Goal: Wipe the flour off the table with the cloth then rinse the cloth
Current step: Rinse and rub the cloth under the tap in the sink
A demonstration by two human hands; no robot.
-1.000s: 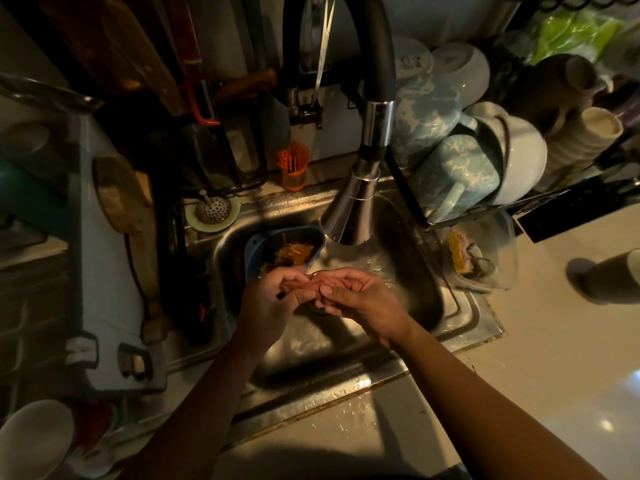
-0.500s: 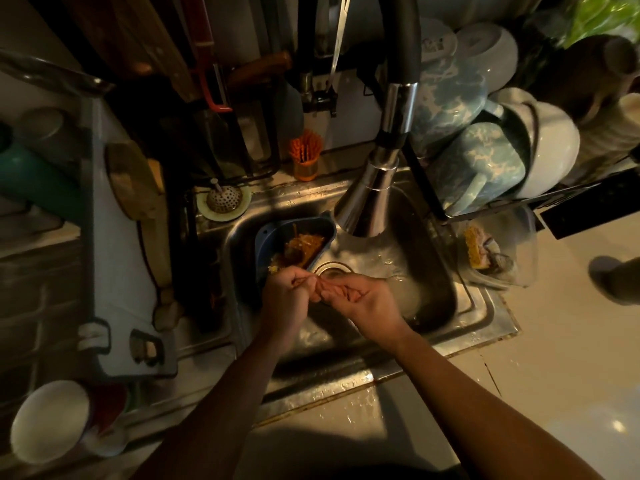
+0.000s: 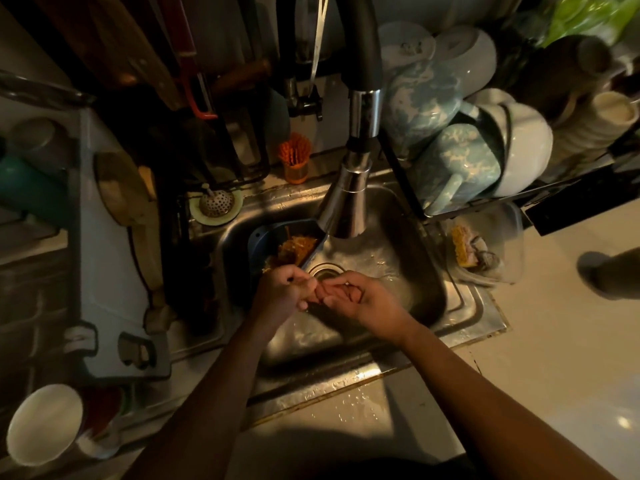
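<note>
Stainless steel sink (image 3: 478,313) lies beneath the chrome-nozzled black tap (image 3: 346,209). Over its drain, beside a blue scrap strainer (image 3: 266,240), the left hand (image 3: 280,292), fingers curled, meets the cupped, palm-up right hand (image 3: 363,299). The dim light hides the cloth and whether either hand grips it.

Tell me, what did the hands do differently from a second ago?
The right hand, stretched flat against the left hand before, now curls its fingers, and the drain shows more. Both hands stay together below the faucet, over the sink.
</note>
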